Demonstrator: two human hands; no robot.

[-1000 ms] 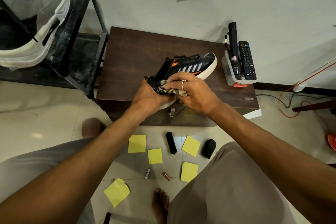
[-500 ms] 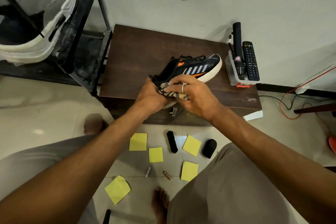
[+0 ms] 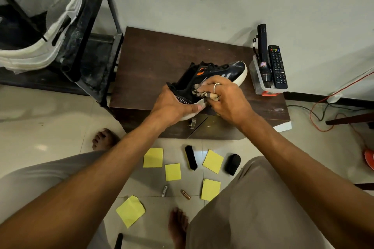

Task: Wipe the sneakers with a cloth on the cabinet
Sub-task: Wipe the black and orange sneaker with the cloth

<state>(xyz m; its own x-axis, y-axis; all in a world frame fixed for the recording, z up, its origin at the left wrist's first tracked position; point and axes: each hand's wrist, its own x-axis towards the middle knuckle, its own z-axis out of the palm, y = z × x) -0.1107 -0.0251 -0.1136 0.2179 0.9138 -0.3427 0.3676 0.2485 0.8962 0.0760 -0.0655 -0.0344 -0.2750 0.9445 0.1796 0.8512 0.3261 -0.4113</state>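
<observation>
The sneaker [image 3: 228,67] lies on the cabinet [image 3: 157,62], heel at the front edge and clasped in the left hand [image 3: 172,105]. The right hand [image 3: 228,101], fingers curled round a bunched cloth [image 3: 199,91], presses it to the shoe's side. A clear box [image 3: 255,79] at the cabinet's right end holds a torch [image 3: 263,52] and a remote [image 3: 277,66]. The sneaker is black, white-soled, with an orange tab.

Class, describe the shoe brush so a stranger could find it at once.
Start at the dark wooden cabinet against the wall and drop to the tiled floor before it, where yellow sticky notes lie scattered. The shoe brush lies between two notes. It is long with black bristles, unlike the rounded black object beside it.
</observation>
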